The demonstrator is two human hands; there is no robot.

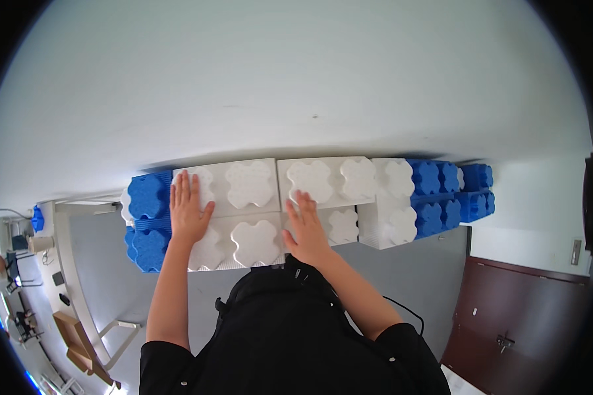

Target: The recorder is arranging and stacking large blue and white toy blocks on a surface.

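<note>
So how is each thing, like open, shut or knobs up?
White blocks: lined up, knobs up
Blue blocks: at both ends, knobs up
Left hand: open, palm down
Right hand: open, palm down
Cardboard box: open
Brown door: looks shut

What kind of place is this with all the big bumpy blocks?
It looks like an indoor room, maybe a workroom: blue and white blocks line up along a pale wall, and an open cardboard box is off to the left.
</note>
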